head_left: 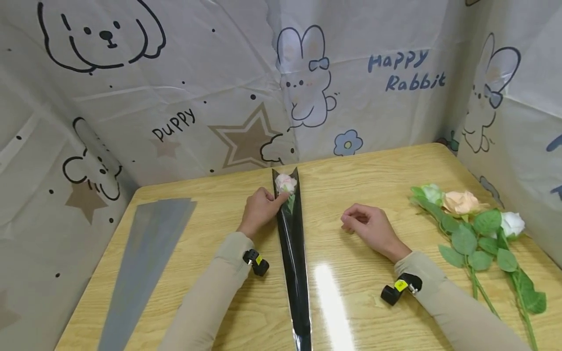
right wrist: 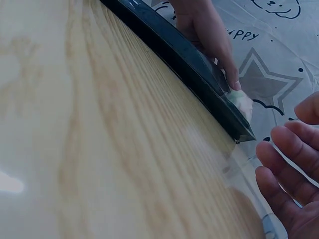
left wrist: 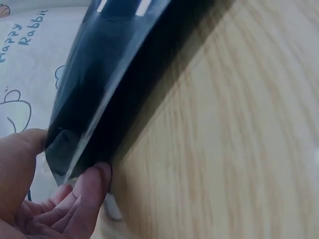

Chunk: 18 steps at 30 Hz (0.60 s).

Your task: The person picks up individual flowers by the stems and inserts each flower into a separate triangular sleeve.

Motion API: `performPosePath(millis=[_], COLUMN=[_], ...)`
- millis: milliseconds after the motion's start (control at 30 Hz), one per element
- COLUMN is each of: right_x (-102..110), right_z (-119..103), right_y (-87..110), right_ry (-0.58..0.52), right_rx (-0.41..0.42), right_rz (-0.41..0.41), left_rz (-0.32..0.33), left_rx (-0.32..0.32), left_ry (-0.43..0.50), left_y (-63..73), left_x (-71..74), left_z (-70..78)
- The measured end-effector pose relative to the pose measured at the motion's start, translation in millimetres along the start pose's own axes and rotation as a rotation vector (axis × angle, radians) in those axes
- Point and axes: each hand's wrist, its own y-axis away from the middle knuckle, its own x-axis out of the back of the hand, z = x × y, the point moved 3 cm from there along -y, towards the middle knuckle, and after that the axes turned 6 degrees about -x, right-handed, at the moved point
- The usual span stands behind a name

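A narrow black flower sleeve (head_left: 291, 263) with a clear front lies lengthwise down the middle of the table. At its open far end shows a pale pink artificial rose (head_left: 286, 182) with some green below the bloom. My left hand (head_left: 262, 208) pinches the sleeve's left side near that end, thumb over the front just under the bloom. In the left wrist view its fingers (left wrist: 94, 186) curl at the sleeve's edge. My right hand (head_left: 372, 228) hovers to the right of the sleeve, fingers loosely curled and holding nothing.
A stack of grey, tapered flower sleeves (head_left: 149, 263) lies at the left of the wooden table (head_left: 351, 180). Several artificial roses, among them a peach rose (head_left: 463, 202) and a white rose (head_left: 512, 224), lie at the right. Printed cloth walls (head_left: 184, 58) stand around the table.
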Motion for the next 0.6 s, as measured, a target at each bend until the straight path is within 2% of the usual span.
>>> performPosePath(millis=[300,600], right_x=[1,1], right_z=[1,1], right_y=[1.0,1.9], right_ry=[0.010,0.011], right_rx=[-0.012,-0.025], right_rz=[-0.003,-0.007], left_rz=[-0.028,0.034], left_rx=[0.007,-0.032], left_ry=[-0.036,-0.140], left_y=[2.6,2.3], left_x=[11.7,47.0], left_z=[-3.0,-20.4])
